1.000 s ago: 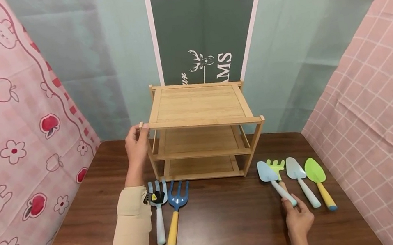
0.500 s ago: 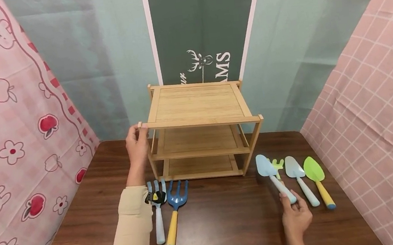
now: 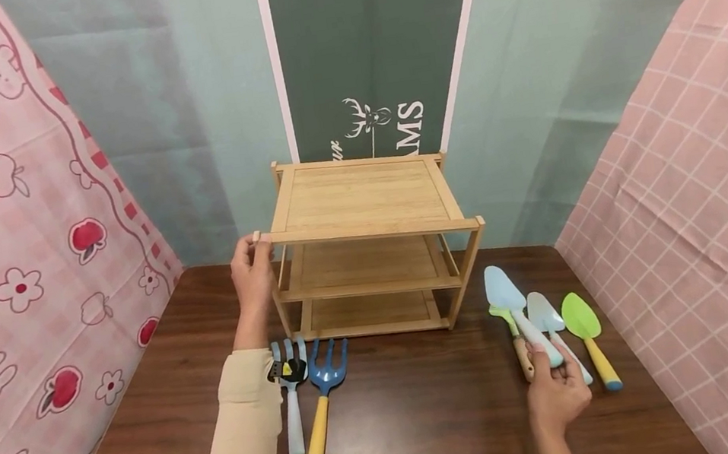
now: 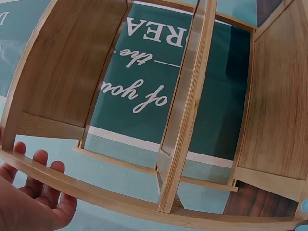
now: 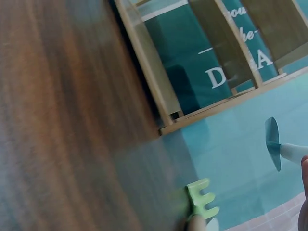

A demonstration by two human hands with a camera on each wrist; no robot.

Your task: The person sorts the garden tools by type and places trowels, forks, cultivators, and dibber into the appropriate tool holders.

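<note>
My left hand (image 3: 253, 278) grips the front left top corner of a three-tier wooden shelf rack (image 3: 363, 198). In the left wrist view its fingers (image 4: 42, 156) curl behind a bamboo rail (image 4: 101, 192). At the right, my right hand (image 3: 557, 397) pinches the end of a light blue trowel (image 3: 503, 289) by its handle, blade pointing away. The right wrist view shows that trowel (image 5: 273, 143) raised off the table, with only a bit of the hand at the edge. Beneath it lies a green hand rake (image 3: 514, 330) with a wooden handle, partly covered by the trowel.
Right of the held trowel lie a pale grey-blue trowel (image 3: 544, 312) and a green trowel (image 3: 581, 317) with a yellow handle. A light blue fork (image 3: 293, 413) and a dark blue fork (image 3: 328, 373) lie before the rack. Fabric curtains (image 3: 699, 198) surround the brown table (image 3: 424, 418).
My right hand has lifted the light blue trowel off the green rake and shifted it slightly right and away, uncovering more of the rake's handle. The left hand stays on the rack corner.
</note>
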